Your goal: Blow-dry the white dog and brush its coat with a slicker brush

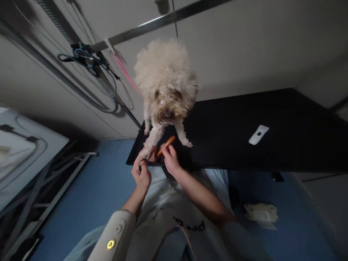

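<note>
A curly cream dog stands at the left end of a black table, its face toward me. My left hand is closed around the dog's front paw at the table's near edge. In my right hand is a tool with an orange handle; its metal end points to the held paw. The paw's tip is partly hidden by my fingers. The dog's other front paw rests on the tabletop.
A white handheld device lies on the table to the right. A metal bar, a pink cord and a grey hose are behind and left. A metal-framed stand is at left.
</note>
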`<action>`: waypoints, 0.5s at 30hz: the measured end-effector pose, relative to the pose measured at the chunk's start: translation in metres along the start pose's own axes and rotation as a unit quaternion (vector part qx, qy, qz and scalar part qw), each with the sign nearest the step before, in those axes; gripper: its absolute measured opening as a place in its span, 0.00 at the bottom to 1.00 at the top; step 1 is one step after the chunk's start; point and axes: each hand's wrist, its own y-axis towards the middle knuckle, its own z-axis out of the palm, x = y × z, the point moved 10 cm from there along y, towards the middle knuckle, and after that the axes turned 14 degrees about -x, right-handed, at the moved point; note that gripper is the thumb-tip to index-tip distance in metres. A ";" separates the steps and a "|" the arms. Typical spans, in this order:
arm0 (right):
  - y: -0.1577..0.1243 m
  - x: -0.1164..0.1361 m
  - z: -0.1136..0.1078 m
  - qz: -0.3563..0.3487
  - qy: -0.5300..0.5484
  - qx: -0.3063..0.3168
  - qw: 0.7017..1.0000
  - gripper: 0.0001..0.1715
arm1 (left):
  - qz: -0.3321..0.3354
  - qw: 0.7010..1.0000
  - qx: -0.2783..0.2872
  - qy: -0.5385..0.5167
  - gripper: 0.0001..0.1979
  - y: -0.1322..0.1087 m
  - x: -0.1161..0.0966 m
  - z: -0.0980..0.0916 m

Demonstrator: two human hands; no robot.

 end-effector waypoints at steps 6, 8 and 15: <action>0.010 -0.002 0.017 0.054 0.135 -0.069 0.987 0.28 | -0.095 0.987 -0.072 -0.107 0.20 0.019 0.007 -0.018; -0.003 -0.008 0.022 0.081 0.142 -0.041 0.986 0.29 | -0.112 0.984 -0.087 -0.111 0.21 0.020 0.008 -0.021; -0.012 -0.012 0.024 0.092 0.153 -0.030 0.983 0.26 | -0.170 0.974 -0.122 -0.085 0.22 0.016 0.026 -0.032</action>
